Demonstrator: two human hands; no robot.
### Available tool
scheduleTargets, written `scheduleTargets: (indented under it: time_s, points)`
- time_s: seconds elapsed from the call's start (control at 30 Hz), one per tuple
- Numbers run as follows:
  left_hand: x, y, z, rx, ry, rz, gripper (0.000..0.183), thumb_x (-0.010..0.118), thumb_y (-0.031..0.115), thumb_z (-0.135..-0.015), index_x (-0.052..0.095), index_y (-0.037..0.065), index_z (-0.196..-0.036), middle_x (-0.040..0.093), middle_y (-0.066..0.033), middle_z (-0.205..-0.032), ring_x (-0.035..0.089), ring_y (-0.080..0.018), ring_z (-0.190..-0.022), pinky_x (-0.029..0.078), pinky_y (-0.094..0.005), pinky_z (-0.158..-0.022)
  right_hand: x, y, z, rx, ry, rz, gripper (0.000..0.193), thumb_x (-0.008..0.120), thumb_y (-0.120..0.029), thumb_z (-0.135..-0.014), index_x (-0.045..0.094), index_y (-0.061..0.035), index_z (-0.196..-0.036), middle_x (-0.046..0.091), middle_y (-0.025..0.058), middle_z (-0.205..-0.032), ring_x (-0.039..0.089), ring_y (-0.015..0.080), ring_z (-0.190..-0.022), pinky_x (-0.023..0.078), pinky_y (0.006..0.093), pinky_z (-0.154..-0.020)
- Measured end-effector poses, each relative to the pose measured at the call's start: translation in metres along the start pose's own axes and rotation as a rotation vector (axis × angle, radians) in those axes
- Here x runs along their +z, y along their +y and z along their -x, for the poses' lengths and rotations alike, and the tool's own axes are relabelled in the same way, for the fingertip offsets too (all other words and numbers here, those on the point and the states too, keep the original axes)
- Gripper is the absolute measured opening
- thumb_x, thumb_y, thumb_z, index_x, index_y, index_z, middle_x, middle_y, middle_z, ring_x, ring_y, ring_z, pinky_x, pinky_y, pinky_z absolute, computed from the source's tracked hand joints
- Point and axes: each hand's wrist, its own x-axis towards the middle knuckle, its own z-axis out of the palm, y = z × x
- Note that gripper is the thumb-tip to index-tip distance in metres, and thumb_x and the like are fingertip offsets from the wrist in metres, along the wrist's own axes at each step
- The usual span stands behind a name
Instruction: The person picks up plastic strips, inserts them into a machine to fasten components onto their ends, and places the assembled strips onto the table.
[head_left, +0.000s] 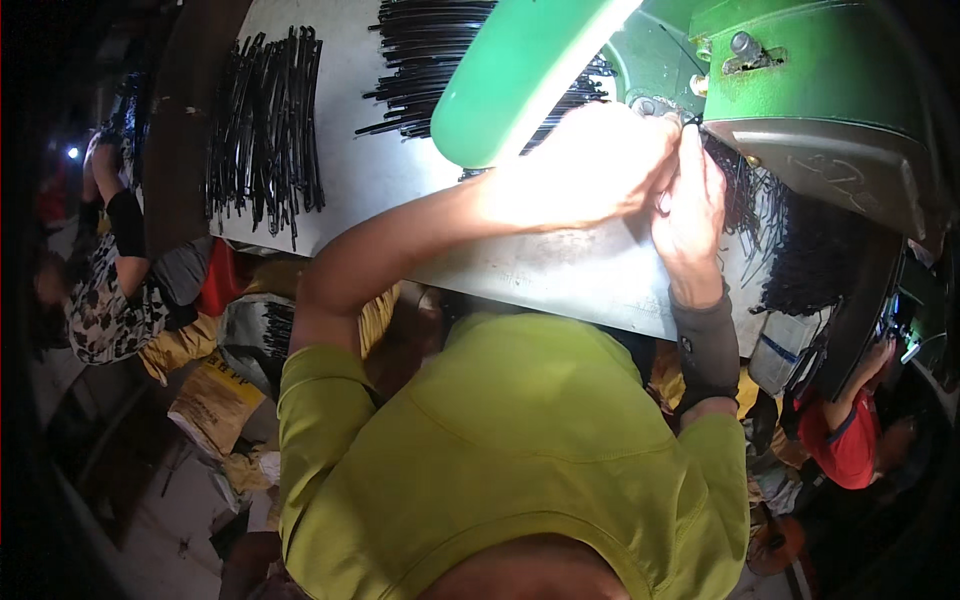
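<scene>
My left hand (590,165) is closed at the front of a green machine (810,70), washed out by bright light. Next to it, my right hand (692,215) has its fingers pressed together, pointing up toward the machine's working spot. The fingertips of both hands meet there, by a round metal part (647,105). Whatever they pinch is too small and glaring to make out; a dark bit shows at the right fingertips. Behind my left hand lies a stack of thin black strips (425,65), partly covered by a green lamp-like cover (505,85).
Another row of black strips (265,130) lies at the left of the pale worktable (540,270). Right of my hands is a dark heap of strips (810,255). Other people sit at both sides, one in a red shirt (845,435). Sacks (215,400) lie below left.
</scene>
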Motion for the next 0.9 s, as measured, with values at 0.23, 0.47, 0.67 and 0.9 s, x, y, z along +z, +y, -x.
scheduleTargets:
  time_s: [0.23, 0.47, 0.67, 0.9]
  points:
    - [-0.044, -0.052, 0.014, -0.049, 0.137, -0.153, 0.005, 0.054, 0.006, -0.08, 0.053, 0.003, -0.085, 0.059, -0.011, -0.071, 0.059, -0.0274, -0.061, 0.048, -0.0341, -0.056, 0.013, -0.013, 0.016, -0.075, -0.428, 0.208, 0.017, 0.051, -0.003, -0.087, 0.064, 0.0044, -0.093, 0.059, 0.0026, -0.067, 0.051, 0.0044, -0.051, 0.039, 0.0182, -0.046]
    - [-0.051, -0.059, 0.025, -0.005, 0.172, -0.182, 0.008, 0.056, 0.004, -0.079, 0.055, 0.003, -0.087, 0.06, -0.011, -0.074, 0.06, -0.0268, -0.063, 0.049, -0.0338, -0.058, -0.018, 0.003, 0.037, 0.038, -0.209, -0.288, 0.016, 0.055, 0.007, -0.081, 0.056, 0.0043, -0.097, 0.056, 0.0063, -0.082, 0.057, 0.0085, -0.059, 0.045, 0.02, -0.051]
    - [-0.05, -0.068, 0.032, 0.028, 0.209, -0.204, 0.01, 0.057, 0.003, -0.078, 0.056, 0.003, -0.088, 0.061, -0.011, -0.076, 0.06, -0.0264, -0.065, 0.05, -0.0336, -0.059, -0.047, 0.014, 0.068, -0.27, -0.084, 0.198, 0.015, 0.061, 0.008, -0.076, 0.056, 0.0024, -0.088, 0.055, 0.0086, -0.081, 0.06, 0.0144, -0.067, 0.048, 0.0228, -0.058]
    - [-0.053, -0.078, 0.038, 0.078, 0.251, -0.229, 0.013, 0.059, 0.001, -0.077, 0.058, 0.003, -0.09, 0.062, -0.0111, -0.079, 0.061, -0.0258, -0.067, 0.05, -0.0334, -0.06, -0.049, 0.008, 0.08, -0.606, -0.256, 0.993, 0.022, 0.068, 0.001, -0.067, 0.064, -0.0035, -0.088, 0.051, 0.0063, -0.068, 0.052, 0.0239, -0.06, 0.042, 0.0335, -0.052]
